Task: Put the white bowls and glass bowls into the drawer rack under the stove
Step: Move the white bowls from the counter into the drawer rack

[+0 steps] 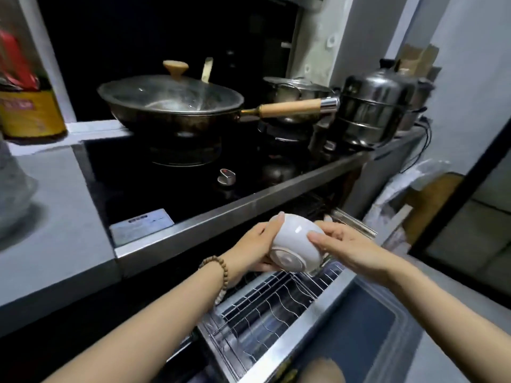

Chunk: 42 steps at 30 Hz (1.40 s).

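A white bowl (296,241) is held tilted, its foot ring turned toward me, just above the pulled-out drawer rack (276,308) under the stove. My left hand (254,244), with a bead bracelet on the wrist, grips the bowl's left side and underside. My right hand (348,247) holds its right side, fingers laid over the wall. The wire rack below the bowl shows bare dividers over a steel tray. No glass bowl can be made out.
A lidded wok (171,103) with a wooden handle sits on the black stove (193,186). Steel pots (373,111) stand at the right of the counter. The steel counter edge (221,219) overhangs the drawer. A bottle (27,106) stands at left.
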Tool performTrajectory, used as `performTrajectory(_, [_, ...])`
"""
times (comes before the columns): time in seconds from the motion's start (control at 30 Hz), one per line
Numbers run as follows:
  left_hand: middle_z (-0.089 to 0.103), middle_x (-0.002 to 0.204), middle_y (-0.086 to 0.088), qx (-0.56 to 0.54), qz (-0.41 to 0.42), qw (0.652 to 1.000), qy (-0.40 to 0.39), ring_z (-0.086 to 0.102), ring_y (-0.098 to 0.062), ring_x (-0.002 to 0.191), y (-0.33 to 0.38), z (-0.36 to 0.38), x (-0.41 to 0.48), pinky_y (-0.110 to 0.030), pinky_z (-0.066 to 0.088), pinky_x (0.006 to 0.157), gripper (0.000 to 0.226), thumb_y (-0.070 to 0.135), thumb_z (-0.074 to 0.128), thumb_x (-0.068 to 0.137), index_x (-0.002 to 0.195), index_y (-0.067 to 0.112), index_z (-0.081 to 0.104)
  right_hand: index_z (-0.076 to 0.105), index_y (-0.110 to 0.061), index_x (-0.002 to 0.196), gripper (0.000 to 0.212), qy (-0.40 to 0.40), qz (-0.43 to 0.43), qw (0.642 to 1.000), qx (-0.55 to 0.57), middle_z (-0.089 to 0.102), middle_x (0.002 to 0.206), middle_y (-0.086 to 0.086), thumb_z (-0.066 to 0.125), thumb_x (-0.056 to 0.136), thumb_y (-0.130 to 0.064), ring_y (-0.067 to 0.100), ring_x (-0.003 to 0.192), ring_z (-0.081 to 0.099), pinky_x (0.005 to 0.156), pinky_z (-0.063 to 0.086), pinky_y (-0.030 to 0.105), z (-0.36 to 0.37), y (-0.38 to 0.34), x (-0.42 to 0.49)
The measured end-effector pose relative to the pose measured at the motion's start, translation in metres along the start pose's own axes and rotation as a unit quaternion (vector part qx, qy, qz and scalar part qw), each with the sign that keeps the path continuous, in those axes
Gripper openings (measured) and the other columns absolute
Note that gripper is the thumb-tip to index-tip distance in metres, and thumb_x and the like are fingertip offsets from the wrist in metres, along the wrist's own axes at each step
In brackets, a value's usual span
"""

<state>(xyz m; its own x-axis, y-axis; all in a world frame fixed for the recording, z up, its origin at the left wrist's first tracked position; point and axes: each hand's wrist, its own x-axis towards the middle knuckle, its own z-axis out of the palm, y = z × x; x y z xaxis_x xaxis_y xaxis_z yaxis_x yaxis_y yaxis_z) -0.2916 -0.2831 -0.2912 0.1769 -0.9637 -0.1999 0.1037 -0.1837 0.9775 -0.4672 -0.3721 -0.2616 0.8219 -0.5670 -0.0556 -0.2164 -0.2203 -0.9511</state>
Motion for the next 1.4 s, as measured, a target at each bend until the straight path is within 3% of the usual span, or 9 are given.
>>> performTrajectory(0.13, [0.066, 0.085, 0.008, -0.016, -0.075, 0.997, -0.01, 0.069, -0.003, 0.069, -0.045, 0.009, 0.057, -0.024, 0.056, 0.059, 0.04, 0.068, 0.04, 0.082, 0.095, 0.035, 0.058, 0.07, -0.014, 0.103, 0.032, 0.023, 0.075, 0.995, 0.069, 0.069, 0.081, 0.004, 0.067, 0.082, -0.036, 0.013, 0.068, 0.064, 0.059, 0.05, 0.025, -0.014, 0.052, 0.033])
performTrajectory(0.33, [0.059, 0.113, -0.003, 0.002, -0.139, 0.99, 0.028, 0.064, -0.019, 0.094, -0.105, -0.001, 0.122, -0.027, 0.058, 0.069, 0.049, 0.055, 0.051, 0.085, 0.123, 0.023, 0.046, 0.06, -0.002, 0.119, 0.034, 0.054, 0.19, 0.97, 0.142, 0.066, 0.112, 0.022, 0.056, 0.091, -0.022, 0.027, 0.097, 0.062, 0.086, 0.05, 0.037, -0.019, 0.128, 0.101])
performTrajectory(0.5, [0.06, 0.09, -0.001, 0.022, -0.153, 0.982, 0.11, 0.062, -0.02, 0.077, -0.15, -0.02, 0.166, -0.027, 0.055, 0.064, 0.056, 0.05, 0.054, 0.086, 0.127, 0.014, 0.043, 0.062, -0.006, 0.106, 0.022, -0.016, 0.251, 0.952, 0.173, 0.068, 0.096, 0.01, 0.048, 0.096, -0.02, 0.019, 0.083, 0.065, 0.073, 0.054, 0.029, -0.016, 0.179, 0.157])
performTrajectory(0.6, [0.063, 0.114, -0.021, 0.034, -0.188, 0.975, 0.118, 0.058, -0.004, 0.047, -0.174, -0.026, 0.181, -0.011, 0.043, 0.038, 0.061, 0.053, 0.052, 0.086, 0.13, 0.012, 0.04, 0.059, -0.008, 0.104, 0.02, -0.054, 0.277, 0.941, 0.187, 0.065, 0.096, 0.008, 0.044, 0.098, -0.02, 0.018, 0.086, 0.061, 0.079, 0.049, 0.031, -0.016, 0.208, 0.179])
performTrajectory(0.67, [0.053, 0.128, -0.028, 0.039, -0.194, 0.973, 0.117, 0.066, -0.011, 0.072, -0.19, -0.03, 0.19, -0.007, 0.035, 0.034, 0.063, 0.052, 0.051, 0.086, 0.132, 0.011, 0.038, 0.059, -0.011, 0.102, 0.018, -0.069, 0.293, 0.935, 0.187, 0.065, 0.095, 0.005, 0.044, 0.098, -0.019, 0.014, 0.085, 0.062, 0.075, 0.05, 0.025, -0.015, 0.223, 0.189])
performTrajectory(0.77, [0.058, 0.125, -0.016, 0.052, -0.189, 0.973, 0.123, 0.059, -0.028, 0.111, -0.211, -0.035, 0.199, -0.014, 0.05, 0.054, 0.063, 0.052, 0.052, 0.085, 0.134, 0.015, 0.038, 0.058, -0.011, 0.107, 0.018, -0.086, 0.308, 0.926, 0.2, 0.065, 0.099, 0.005, 0.044, 0.098, -0.017, 0.013, 0.089, 0.062, 0.074, 0.053, 0.021, -0.013, 0.24, 0.2])
performTrajectory(0.97, [0.061, 0.102, 0.001, 0.083, -0.188, 0.971, 0.12, 0.061, -0.012, 0.081, -0.238, -0.043, 0.205, -0.02, 0.054, 0.064, 0.061, 0.053, 0.055, 0.083, 0.134, 0.025, 0.036, 0.053, -0.004, 0.122, 0.03, -0.131, 0.321, 0.921, 0.181, 0.059, 0.125, 0.019, 0.047, 0.096, -0.017, 0.023, 0.108, 0.058, 0.101, 0.043, 0.035, -0.012, 0.264, 0.21])
performTrajectory(1.13, [0.059, 0.097, 0.015, 0.073, -0.165, 0.974, 0.137, 0.061, -0.009, 0.081, -0.247, -0.037, 0.213, -0.021, 0.052, 0.061, 0.06, 0.049, 0.06, 0.082, 0.134, 0.03, 0.037, 0.058, -0.006, 0.121, 0.029, -0.126, 0.325, 0.919, 0.181, 0.072, 0.102, 0.005, 0.051, 0.095, -0.018, 0.014, 0.091, 0.068, 0.089, 0.051, 0.027, -0.019, 0.276, 0.214])
performTrajectory(1.4, [0.062, 0.119, -0.024, 0.078, -0.167, 0.972, 0.146, 0.054, -0.043, 0.114, -0.255, -0.034, 0.222, -0.046, 0.047, 0.093, 0.071, 0.048, 0.066, 0.078, 0.138, 0.028, 0.033, 0.068, -0.017, 0.106, 0.021, -0.097, 0.344, 0.931, 0.074, 0.069, 0.099, 0.004, 0.063, 0.087, -0.027, 0.01, 0.085, 0.063, 0.073, 0.052, 0.014, -0.031, 0.288, 0.211])
